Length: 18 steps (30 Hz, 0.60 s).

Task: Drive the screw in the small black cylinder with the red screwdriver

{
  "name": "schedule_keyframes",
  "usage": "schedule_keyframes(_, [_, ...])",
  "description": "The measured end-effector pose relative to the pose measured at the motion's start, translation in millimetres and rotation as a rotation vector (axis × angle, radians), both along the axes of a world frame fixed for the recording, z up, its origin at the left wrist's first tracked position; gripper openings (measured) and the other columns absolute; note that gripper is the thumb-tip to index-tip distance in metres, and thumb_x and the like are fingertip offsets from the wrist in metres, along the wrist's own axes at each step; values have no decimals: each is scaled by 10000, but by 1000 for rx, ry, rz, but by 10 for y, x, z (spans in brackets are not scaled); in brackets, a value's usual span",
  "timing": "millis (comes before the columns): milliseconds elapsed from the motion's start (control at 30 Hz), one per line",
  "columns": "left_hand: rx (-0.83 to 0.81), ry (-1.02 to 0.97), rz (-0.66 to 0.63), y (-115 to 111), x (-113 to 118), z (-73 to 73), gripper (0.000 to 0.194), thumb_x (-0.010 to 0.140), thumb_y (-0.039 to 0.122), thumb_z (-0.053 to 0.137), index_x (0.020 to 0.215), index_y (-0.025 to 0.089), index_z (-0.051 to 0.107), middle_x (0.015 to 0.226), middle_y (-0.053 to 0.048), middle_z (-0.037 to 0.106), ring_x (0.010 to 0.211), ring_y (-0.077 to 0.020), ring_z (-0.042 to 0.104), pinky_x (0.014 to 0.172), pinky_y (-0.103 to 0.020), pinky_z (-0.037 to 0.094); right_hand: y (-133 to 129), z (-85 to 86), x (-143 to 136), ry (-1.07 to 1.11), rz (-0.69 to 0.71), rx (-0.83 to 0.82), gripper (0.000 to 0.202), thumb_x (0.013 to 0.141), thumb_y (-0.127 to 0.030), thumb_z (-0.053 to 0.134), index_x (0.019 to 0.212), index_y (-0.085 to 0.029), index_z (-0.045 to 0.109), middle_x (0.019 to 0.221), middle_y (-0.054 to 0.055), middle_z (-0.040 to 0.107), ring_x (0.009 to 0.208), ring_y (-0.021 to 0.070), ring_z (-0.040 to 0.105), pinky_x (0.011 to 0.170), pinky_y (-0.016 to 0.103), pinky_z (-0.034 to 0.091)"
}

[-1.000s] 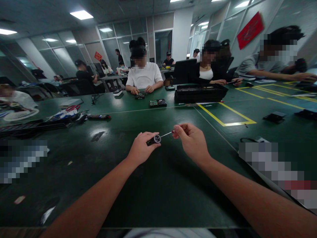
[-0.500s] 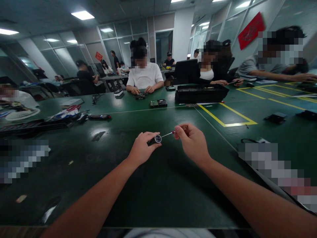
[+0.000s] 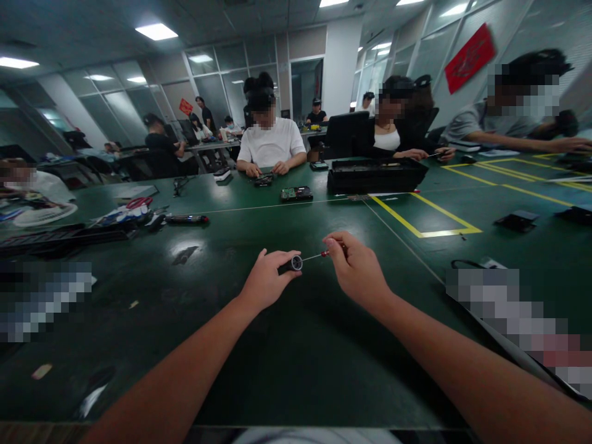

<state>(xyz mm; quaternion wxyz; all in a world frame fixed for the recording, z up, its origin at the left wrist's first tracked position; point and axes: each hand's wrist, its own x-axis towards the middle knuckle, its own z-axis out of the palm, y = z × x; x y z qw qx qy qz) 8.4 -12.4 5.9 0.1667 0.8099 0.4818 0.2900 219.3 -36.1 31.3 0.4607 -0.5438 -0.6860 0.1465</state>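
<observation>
A black cylindrical part [image 3: 290, 265] with a light ring round its open end is pinched between the thumb and fingers of my left hand [image 3: 267, 280]. Its ringed end faces right and toward me. My right hand [image 3: 358, 265] is closed on a thin screwdriver [image 3: 325, 253] with a red handle. The metal shaft points left, and its tip is at the ringed end; whether it touches cannot be made out. Both hands are above the green table [image 3: 296, 351].
A circuit board device [image 3: 296, 193] and a long black tray [image 3: 377, 176] lie beyond my hands. At left are a dark pen-like tool [image 3: 187, 219] and piled cables and tools [image 3: 132, 213]. A person in white [image 3: 272, 140] sits opposite, handling a small dark object.
The cylindrical part has shifted slightly and shows more of its black side. The screwdriver's handle sits a little lower in my right hand, and its shaft is less steep.
</observation>
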Motion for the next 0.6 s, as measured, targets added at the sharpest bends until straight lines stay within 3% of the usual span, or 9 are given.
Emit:
schedule_keyframes(100, [5, -6, 20, 3, -5, 10, 402, 884, 277, 699, 1281, 311, 648, 1277, -49, 690, 1223, -276, 603, 1189, -664, 189, 7, -20, 0, 25, 58, -5, 288, 995, -331, 408, 1199, -238, 588, 819, 30, 688, 667, 198, 614, 608, 326, 409])
schedule_keyframes(267, [7, -11, 17, 5, -3, 9, 396, 886, 273, 695, 1277, 311, 650, 1261, -42, 698, 1211, -270, 610, 1192, -661, 182, -8, -2, 13, -6, 49, -28, 313, 1020, -403, 363, 1042, -247, 634, 764, 21, 663, 668, 205, 614, 621, 335, 395])
schedule_keyframes(367, [8, -6, 16, 8, 2, -2, 396, 880, 277, 703, 1271, 311, 651, 1260, -43, 698, 1205, -271, 613, 1188, -665, 188, -12, -13, 9, 34, 43, -53, 282, 1015, -393, 372, 1100, -250, 600, 800, 24, 670, 660, 201, 610, 625, 339, 409])
schedule_keyframes(467, [9, 1, 42, 7, 1, 16, 397, 878, 281, 706, 1270, 298, 649, 1267, -54, 696, 1210, -277, 614, 1182, -656, 216, 24, -58, -7, 195, 69, -60, 239, 972, -365, 459, 1165, -240, 528, 908, 46, 675, 782, 211, 636, 704, 356, 464])
schedule_keyframes(600, [112, 26, 25, 8, -19, 81, 400, 895, 305, 690, 1291, 300, 633, 1281, -51, 689, 1216, -258, 608, 1201, -632, 202, 157, -129, 3, 596, 144, -157, 227, 919, -457, 539, 965, -235, 556, 885, 53, 665, 800, 209, 633, 766, 383, 519])
